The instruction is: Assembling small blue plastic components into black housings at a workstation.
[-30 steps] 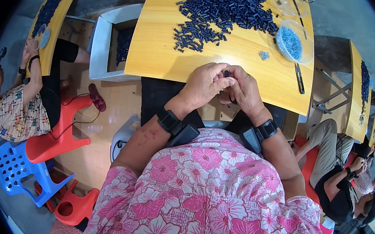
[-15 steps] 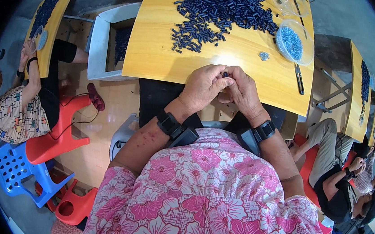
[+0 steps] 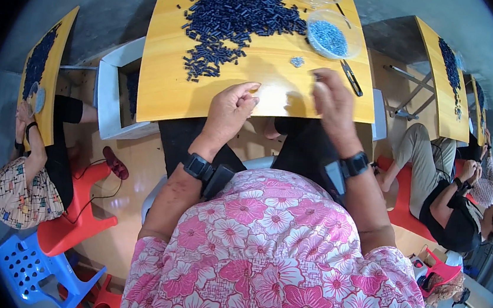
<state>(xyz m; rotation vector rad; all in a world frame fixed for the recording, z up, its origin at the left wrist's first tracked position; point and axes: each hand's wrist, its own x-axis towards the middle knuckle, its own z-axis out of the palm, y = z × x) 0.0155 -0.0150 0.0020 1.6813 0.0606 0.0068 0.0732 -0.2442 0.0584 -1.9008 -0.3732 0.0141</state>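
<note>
while apart over the yellow table (image 3: pixel 164 81), left hand (image 3: pixel 230 112) pinched, right hand (image 3: pixel 333 103) blurred

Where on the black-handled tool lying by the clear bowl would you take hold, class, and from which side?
Grip the black-handled tool around its handle end, the end nearer the person, coming from above beside the right hand. It lies flat on the yellow table, its thin far end reaching under the clear bowl, so that end is probably awkward.
</note>
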